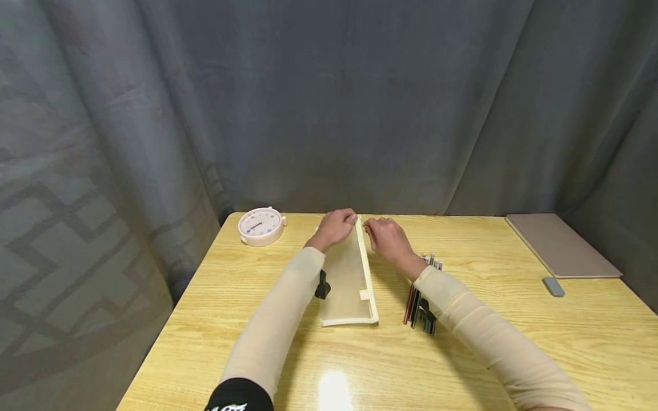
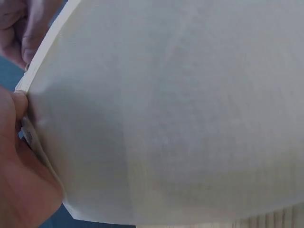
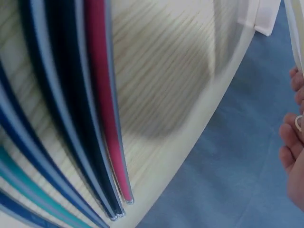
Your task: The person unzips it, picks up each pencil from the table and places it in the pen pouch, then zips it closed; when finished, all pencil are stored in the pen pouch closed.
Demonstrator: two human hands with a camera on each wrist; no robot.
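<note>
A translucent mesh zip pouch (image 1: 345, 279) with a cream border stands tilted over the table. My left hand (image 1: 336, 227) grips its far top corner; in the left wrist view the thumb presses on the pouch (image 2: 166, 118) at its edge. Just right of that corner, my right hand (image 1: 389, 238) pinches the end of the zip edge with curled fingers. A small pale ring (image 3: 298, 123) shows at these fingers in the right wrist view. Under the right forearm lie several pencils (image 1: 408, 305), dark, teal and red, partly hidden by the sleeve.
A round pale pink clock (image 1: 261, 226) lies at the table's back left. On the right are a flat pinkish-beige notebook (image 1: 560, 245) and a small grey eraser-like block (image 1: 553, 286). A grey curtain (image 1: 329, 108) hangs behind the wooden table (image 1: 205, 331).
</note>
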